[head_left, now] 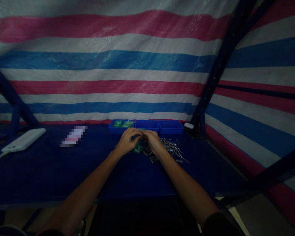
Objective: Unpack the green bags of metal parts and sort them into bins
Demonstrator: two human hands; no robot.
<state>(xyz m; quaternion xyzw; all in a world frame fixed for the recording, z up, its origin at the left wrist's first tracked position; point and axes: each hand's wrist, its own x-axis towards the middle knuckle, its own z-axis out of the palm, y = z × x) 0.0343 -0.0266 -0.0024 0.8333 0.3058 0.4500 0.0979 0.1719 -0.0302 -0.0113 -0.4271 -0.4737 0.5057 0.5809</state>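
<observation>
Fingerwork on something small seems to be our step in hand. We bring our left hand (126, 141) and right hand (153, 141) together above the desk (113, 178), fingers curled to a narrow gap. A small green piece (141, 130) shows between them at the far side, but we cannot tell which hand grips it. Just below lie green parts (138, 148), partly hidden; to the right spreads a loose heap of thin metal rods (173, 149). Beyond stand three blue bins (170, 128), the left one holding green bits (127, 124). We judge that the next move calls for steady, fine finger control, clear of the rods.
</observation>
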